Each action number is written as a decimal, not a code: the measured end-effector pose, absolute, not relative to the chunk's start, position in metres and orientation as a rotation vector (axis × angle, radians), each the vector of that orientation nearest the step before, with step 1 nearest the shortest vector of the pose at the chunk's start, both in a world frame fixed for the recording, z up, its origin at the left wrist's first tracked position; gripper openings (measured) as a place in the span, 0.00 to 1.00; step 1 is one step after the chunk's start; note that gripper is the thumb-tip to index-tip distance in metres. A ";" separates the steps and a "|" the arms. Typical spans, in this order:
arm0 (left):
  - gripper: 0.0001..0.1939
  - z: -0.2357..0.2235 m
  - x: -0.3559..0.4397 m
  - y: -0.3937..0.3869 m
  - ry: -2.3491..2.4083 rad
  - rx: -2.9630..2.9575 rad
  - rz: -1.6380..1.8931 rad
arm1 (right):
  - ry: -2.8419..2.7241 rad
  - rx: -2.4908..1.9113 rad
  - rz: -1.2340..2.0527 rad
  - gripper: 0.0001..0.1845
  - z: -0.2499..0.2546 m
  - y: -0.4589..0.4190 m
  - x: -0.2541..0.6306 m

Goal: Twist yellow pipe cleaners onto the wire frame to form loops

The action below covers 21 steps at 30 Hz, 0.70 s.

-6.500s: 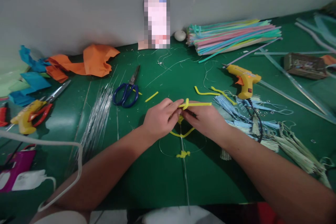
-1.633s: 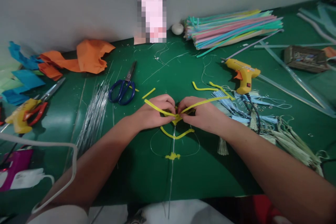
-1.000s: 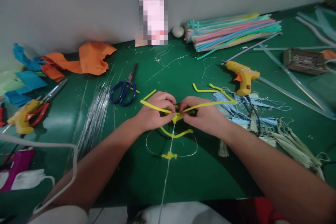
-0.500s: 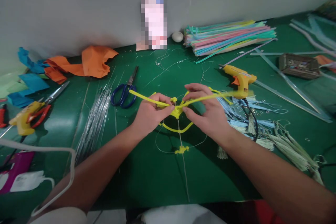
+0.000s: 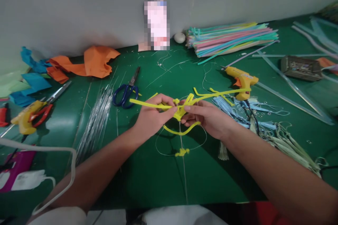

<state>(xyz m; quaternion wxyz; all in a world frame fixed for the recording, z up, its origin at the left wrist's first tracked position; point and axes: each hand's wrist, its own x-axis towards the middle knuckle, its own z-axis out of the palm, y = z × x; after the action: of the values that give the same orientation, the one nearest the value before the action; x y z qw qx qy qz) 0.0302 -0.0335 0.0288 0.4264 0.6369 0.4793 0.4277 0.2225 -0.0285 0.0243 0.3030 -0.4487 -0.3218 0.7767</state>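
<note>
Yellow pipe cleaners (image 5: pixel 182 132) are bent and twisted together around a thin wire at the middle of the table. My left hand (image 5: pixel 158 112) pinches a yellow strand at the joint, its loose end sticking out to the left. My right hand (image 5: pixel 204 114) is closed on the same yellow pipe cleaners from the right, thumb on top, with a long strand reaching out over the table. Below the hands hangs a small yellow knot (image 5: pixel 182 152) on a wire loop (image 5: pixel 161 153). A straight wire (image 5: pixel 185 179) runs down toward the table's near edge.
Blue-handled scissors (image 5: pixel 126 95) and a bundle of wires (image 5: pixel 96 123) lie left. A yellow glue gun (image 5: pixel 241 81) and tassels (image 5: pixel 293 147) are right. Pipe cleaners (image 5: pixel 232 38) are piled behind. Another glue gun (image 5: pixel 26 116) and a white cable (image 5: pixel 39 147) are far left.
My right hand has turned, its fingers curling beneath the yellow pipe cleaners with the thumb on top. The left strand's loose end has dropped slightly. My left hand stays at the joint.
</note>
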 end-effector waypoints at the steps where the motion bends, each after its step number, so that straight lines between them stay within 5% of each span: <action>1: 0.05 0.028 0.030 -0.033 1.201 1.592 1.083 | -0.863 -1.208 2.081 0.20 0.024 -0.028 0.222; 14: 0.06 0.031 0.037 -0.041 1.271 1.455 1.076 | -1.118 -1.325 1.866 0.15 0.024 -0.036 0.211; 21: 0.24 0.033 0.042 -0.043 1.243 1.245 1.050 | -1.084 -1.317 1.820 0.13 0.020 -0.037 0.210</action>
<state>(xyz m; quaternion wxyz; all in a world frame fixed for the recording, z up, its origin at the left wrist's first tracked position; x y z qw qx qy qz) 0.0421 -0.0432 0.0335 0.5198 0.5191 0.5182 0.4380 0.2098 -0.0369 0.0195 0.3181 -0.5006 -0.4121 0.6917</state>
